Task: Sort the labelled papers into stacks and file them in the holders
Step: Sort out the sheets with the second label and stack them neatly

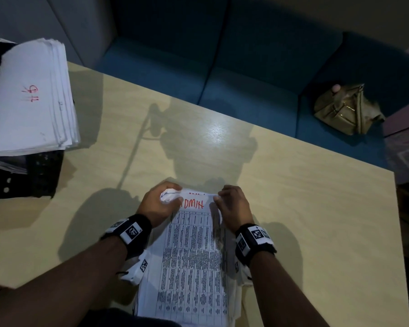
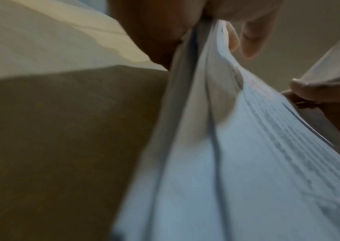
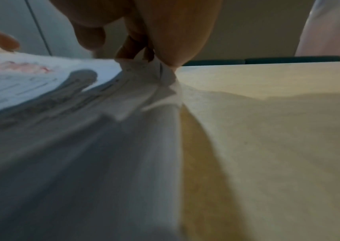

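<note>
A stack of printed papers headed ADMIN in red lies at the table's near edge. My left hand grips the stack's far left corner, which is crumpled under the curled fingers. My right hand pinches the far right corner. In the left wrist view the paper stack fans out below my fingers. In the right wrist view my fingertips pinch the bunched paper corner. Another stack with a red label rests on top of a black holder at the left.
The light wooden table stretches ahead and to the right. Behind it runs a blue sofa with an olive bag on its seat. The table's right edge drops off to a dark floor.
</note>
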Available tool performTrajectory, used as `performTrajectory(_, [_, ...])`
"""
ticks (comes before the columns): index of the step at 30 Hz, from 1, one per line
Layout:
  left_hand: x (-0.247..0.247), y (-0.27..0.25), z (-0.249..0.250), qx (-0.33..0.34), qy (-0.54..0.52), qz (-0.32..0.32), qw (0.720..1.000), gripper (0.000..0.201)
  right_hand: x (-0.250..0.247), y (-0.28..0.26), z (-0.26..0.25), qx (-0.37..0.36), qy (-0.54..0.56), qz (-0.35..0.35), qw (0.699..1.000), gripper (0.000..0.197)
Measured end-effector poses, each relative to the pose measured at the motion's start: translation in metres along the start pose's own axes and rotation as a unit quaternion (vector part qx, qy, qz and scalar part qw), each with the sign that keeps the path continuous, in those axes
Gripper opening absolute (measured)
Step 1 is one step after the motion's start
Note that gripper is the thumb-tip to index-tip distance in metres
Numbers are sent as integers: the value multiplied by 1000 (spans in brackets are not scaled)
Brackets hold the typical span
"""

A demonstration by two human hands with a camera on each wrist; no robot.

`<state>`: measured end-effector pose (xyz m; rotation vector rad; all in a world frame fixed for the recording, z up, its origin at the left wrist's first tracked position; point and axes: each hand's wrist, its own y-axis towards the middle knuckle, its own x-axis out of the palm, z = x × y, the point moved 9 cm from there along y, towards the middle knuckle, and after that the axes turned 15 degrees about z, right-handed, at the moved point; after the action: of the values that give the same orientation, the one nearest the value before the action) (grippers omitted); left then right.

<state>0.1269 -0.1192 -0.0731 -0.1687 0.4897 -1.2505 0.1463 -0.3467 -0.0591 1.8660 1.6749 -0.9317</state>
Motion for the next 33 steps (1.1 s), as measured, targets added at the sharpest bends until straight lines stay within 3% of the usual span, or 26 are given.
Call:
performTrajectory(4, [-3,-1,-5,-42,-20,6,999,19,-12,0,18,50,63,55,995,22])
performTrajectory(10, [-3,-5,2,-48,-49,15,998,21,-18,-17,44,100,133,104,981,28])
performTrajectory(14, [8,-16,13,-39,-65,-29,997,29,-10,-16,39,114,157,100,976,62])
performTrajectory(15, [9,-16,14,-29,-62,-34,997,35,-6,-17,37,109,156,91,978,61])
performTrajectory(17, [9,-14,11,-28,-46,-36,998,40,-2,-19,32,109,160,73,978,37])
performTrajectory(20, [4,-10,4,-50,-35,-13,998,24,-3,-19,33,113,141,58,982,28])
performTrajectory(23, [-1,-5,1,-43,-28,7,999,16,-7,-25,38,142,147,34,978,43])
performTrajectory(27, [-2,0,2,-53,-27,0,998,17,-7,-34,37,181,168,-8,969,88])
performTrajectory(28, [-3,3,9,-41,-28,5,999,21,-9,-34,39,203,199,-2,959,83])
performTrajectory(30, [-8,8,26,-6,-29,30,999,37,-11,-33,38,234,270,2,934,45])
performTrajectory(31, [-11,10,31,2,-38,38,999,50,-13,-31,36,229,276,10,933,30])
performTrajectory(33, [-15,10,30,-33,-73,21,997,66,-21,-26,37,202,246,47,947,24])
